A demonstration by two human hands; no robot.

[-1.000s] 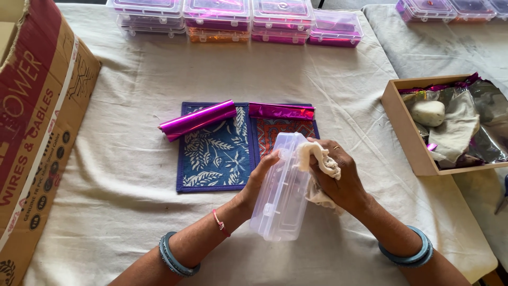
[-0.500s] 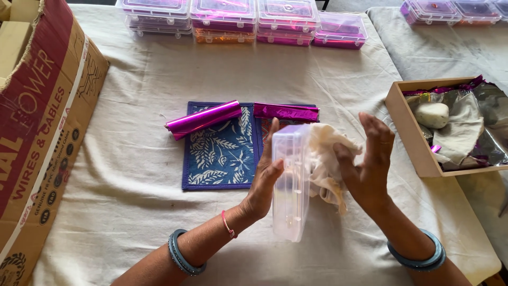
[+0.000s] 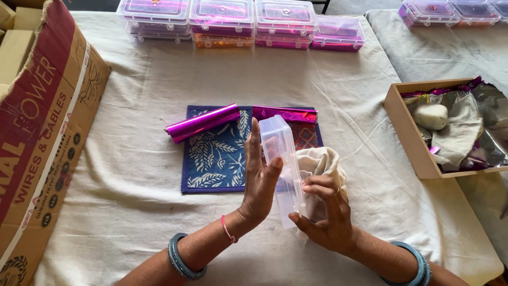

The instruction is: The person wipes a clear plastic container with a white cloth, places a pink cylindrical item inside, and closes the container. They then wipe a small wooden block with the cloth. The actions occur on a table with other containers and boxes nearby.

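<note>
Cloth-covered counter (image 3: 132,212): left hand (image 3: 259,182), fingers flat and open, props the clear plastic box (image 3: 283,164) on edge so right hand (image 3: 325,214), fingers curled, can press the cream cloth (image 3: 320,161) against it.

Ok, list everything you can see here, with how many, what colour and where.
clear plastic box: one, see-through, held on edge at table centre
cloth: one, cream, bunched against the box under the right hand
patterned mat: one, blue with white leaves, table centre
foil roll: one, shiny magenta, lying on the mat's top edge
foil strip: one, magenta, along the mat's top right
lidded boxes: several stacks, clear with pink and orange contents, far edge
cardboard carton: one, brown and red, left
open tray: one, tan, right, holding cloth and foil
left hand: flat against the box
right hand: pressing cloth to the box
</note>
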